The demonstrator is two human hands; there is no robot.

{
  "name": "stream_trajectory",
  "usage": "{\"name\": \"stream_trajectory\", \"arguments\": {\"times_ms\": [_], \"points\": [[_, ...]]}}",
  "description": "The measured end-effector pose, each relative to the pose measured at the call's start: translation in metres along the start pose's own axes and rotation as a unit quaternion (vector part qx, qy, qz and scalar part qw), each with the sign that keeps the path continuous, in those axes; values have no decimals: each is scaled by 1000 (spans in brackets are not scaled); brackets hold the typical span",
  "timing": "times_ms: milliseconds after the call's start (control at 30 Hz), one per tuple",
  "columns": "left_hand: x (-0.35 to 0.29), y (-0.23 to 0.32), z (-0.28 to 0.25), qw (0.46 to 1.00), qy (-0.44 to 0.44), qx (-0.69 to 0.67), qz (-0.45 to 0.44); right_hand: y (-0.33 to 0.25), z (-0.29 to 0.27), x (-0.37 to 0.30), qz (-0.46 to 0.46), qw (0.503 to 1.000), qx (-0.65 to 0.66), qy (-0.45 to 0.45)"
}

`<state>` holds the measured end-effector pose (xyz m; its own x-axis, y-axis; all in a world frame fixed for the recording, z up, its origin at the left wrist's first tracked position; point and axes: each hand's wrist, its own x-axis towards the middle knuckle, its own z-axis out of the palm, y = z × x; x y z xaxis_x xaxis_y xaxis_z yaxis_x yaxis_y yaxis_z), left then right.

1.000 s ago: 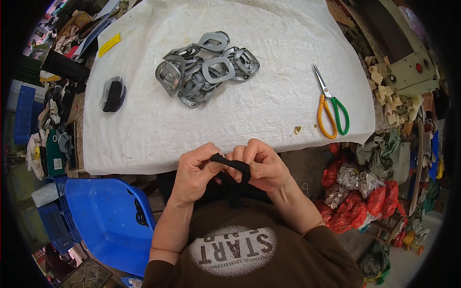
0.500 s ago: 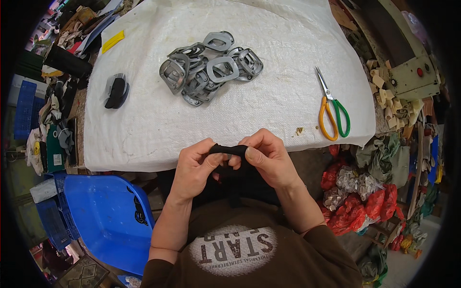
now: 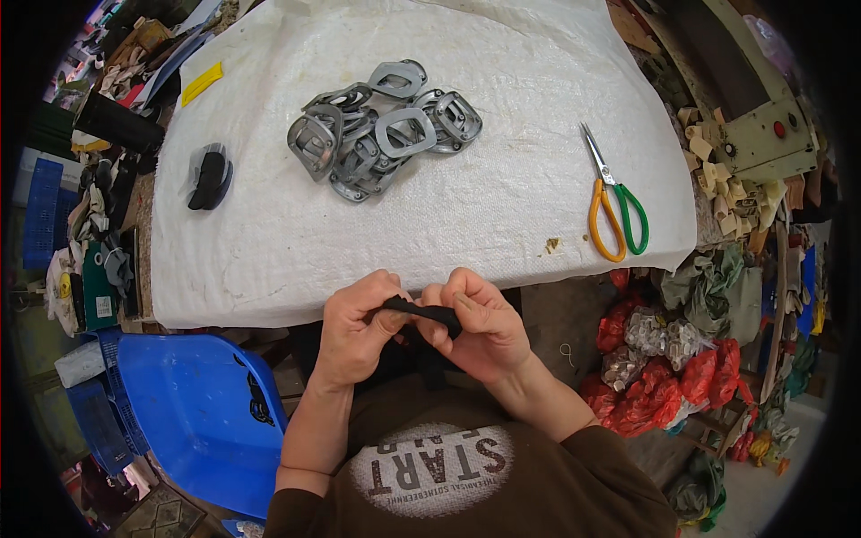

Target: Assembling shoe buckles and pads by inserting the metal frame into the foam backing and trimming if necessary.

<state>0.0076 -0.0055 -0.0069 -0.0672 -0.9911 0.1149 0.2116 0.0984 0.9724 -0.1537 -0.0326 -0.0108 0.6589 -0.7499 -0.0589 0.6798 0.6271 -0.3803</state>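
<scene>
A narrow black piece, soft like fabric (image 3: 421, 311), is stretched between my hands just off the table's near edge. My left hand (image 3: 357, 323) pinches one end between thumb and fingers. The other end is gripped by my right hand (image 3: 480, 323), its thumb on top. Beyond them, a pile of grey metal buckle-like frames (image 3: 368, 148) lies on the white woven sheet (image 3: 448, 233). Scissors (image 3: 610, 197) with one orange and one green handle rest to the right, blades slightly parted. A black piece in clear plastic (image 3: 211, 179) sits at the left.
A blue plastic tub (image 3: 197, 421) stands at lower left, with black pieces inside its right wall. A yellow strip (image 3: 202, 83) lies at the sheet's far left. Red plastic bags (image 3: 650, 394) are heaped at right, below a machine with a red button (image 3: 778, 130).
Both hands have drawn slightly lower toward my body, and the black piece now slopes down to the right. The whole view has shifted slightly.
</scene>
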Motion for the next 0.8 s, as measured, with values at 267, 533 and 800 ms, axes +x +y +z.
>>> {"name": "stream_trajectory", "arguments": {"times_ms": [267, 533, 800], "points": [[0, 6, 3, 979, 23, 181, 87, -4, 4, 0, 6, 998, -26, 51], [-1, 8, 1, 979, 16, 197, 47, -22, -9, -4, -7, 963, -265, -38], [1, 9, 6, 967, 31, 229, 103, -6, 9, -5, -17, 987, -138, 76]]}}
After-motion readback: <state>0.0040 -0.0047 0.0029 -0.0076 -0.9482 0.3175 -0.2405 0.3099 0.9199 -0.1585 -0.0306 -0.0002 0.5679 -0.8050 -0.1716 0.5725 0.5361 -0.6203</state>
